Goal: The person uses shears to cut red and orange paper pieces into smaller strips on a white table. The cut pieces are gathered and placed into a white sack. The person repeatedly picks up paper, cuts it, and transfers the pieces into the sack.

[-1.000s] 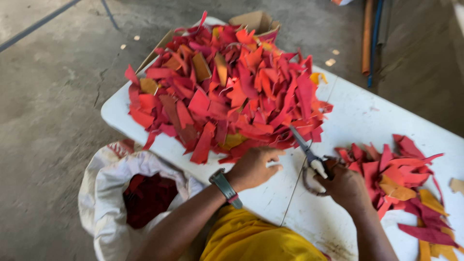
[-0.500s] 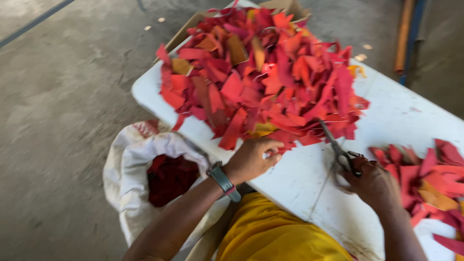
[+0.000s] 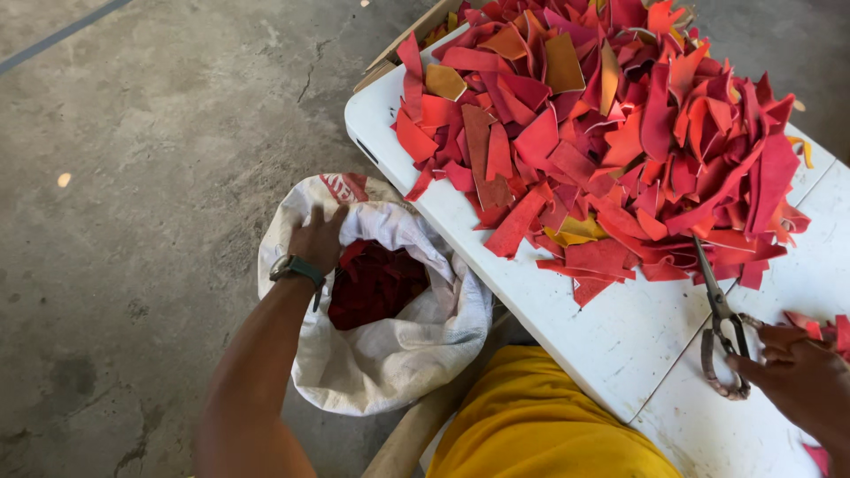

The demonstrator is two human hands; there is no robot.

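Head view, looking down: nearest is the person's yellow shirt (image 3: 549, 425), pressed against the edge of the white worktop (image 3: 611, 336). At the lower right the right hand (image 3: 797, 376) rests on the worktop with its fingers through the loops of a pair of scissors (image 3: 722, 323), holding them; the blades are together and point up toward the heap. A few red scraps (image 3: 832, 332) lie just beside that hand at the picture's edge. To the left, below the worktop, a white sack (image 3: 398, 354) stands open on the concrete floor (image 3: 133, 221), with dark red pieces (image 3: 376, 283) inside. The left hand (image 3: 317, 237), a watch (image 3: 297, 267) on its wrist, grips the far rim of the sack with fingers curled over the cloth. Farther off, a large heap of red, orange and tan scraps (image 3: 611, 133) covers the worktop's far end, and a cardboard box (image 3: 403, 44) shows behind it.
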